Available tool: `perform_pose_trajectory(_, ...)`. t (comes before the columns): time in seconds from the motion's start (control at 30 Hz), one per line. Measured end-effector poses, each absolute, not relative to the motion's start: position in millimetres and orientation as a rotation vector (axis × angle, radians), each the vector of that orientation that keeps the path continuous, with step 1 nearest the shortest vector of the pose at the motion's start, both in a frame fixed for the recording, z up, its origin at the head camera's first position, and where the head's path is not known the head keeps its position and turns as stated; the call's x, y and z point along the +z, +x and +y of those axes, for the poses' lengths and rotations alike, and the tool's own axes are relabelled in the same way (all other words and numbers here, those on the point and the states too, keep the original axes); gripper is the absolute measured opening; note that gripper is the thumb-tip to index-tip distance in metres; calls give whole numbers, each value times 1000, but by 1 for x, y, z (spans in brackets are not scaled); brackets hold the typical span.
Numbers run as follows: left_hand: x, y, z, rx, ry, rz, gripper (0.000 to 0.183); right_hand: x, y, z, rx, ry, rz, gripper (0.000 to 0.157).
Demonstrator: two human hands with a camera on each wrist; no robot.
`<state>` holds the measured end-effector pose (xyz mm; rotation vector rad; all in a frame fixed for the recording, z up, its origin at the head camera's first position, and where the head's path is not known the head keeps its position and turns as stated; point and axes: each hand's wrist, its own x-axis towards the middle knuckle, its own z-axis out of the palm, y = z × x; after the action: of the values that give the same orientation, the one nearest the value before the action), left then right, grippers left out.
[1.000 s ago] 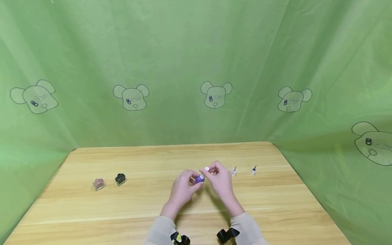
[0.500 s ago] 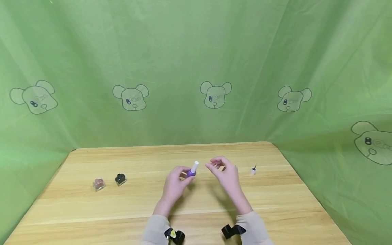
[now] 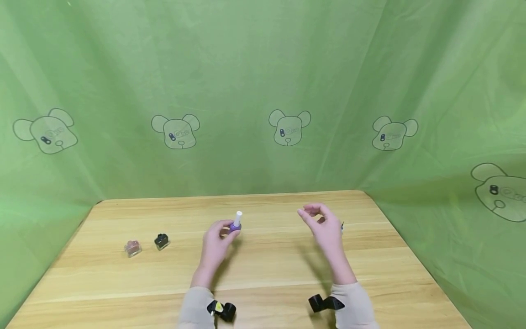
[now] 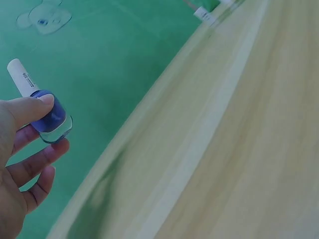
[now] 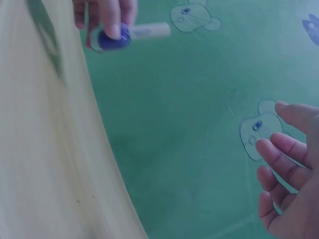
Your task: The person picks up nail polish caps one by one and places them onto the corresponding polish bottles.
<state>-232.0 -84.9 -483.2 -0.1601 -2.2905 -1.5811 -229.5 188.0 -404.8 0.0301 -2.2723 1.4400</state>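
My left hand (image 3: 214, 240) pinches a purple nail polish bottle (image 3: 235, 227) between thumb and fingers, above the table. Its long white cap (image 3: 238, 218) sits on the bottle and points upward. In the left wrist view the thumb presses the purple glass (image 4: 50, 112), and small print shows on the cap (image 4: 22, 77). My right hand (image 3: 328, 230) hovers to the right, fingers loosely bent and holding nothing, as the right wrist view also shows. Just behind it a dark brush tip (image 3: 343, 225) sticks up; most of its white cap is hidden by the hand.
On the left of the wooden table (image 3: 123, 283) stand a pink nail polish bottle (image 3: 133, 247) and a black one (image 3: 162, 241), both without tall caps. White caps, one with its brush up (image 4: 204, 15), stand far off. Green curtains surround the table.
My right fingers were at the white cap; they have let go and moved right. My left hand has carried the purple bottle left. The right hand now covers the brush caps on the table.
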Motion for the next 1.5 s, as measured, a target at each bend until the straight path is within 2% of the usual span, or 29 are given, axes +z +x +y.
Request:
perform_pose_trajectory(0.47,-502,-243,-109,-1718,35,-2197,31,-377,-220,218,1467,-120,-2184,25)
perform_pose_trajectory(0.7,-505,-248,-118,-1754,122,-2207,35,-397,-233,247,1464,-168,-2138,30)
perform_pose_trajectory(1.0,-509,-260,-132,-1781,162,-2200,37,-404,-239,276,1500,-241,-2045,33)
perform_pose_trajectory(1.5,-516,-278,-154,-1778,178,-2230,37,-422,-240,304,1532,-336,-2178,51)
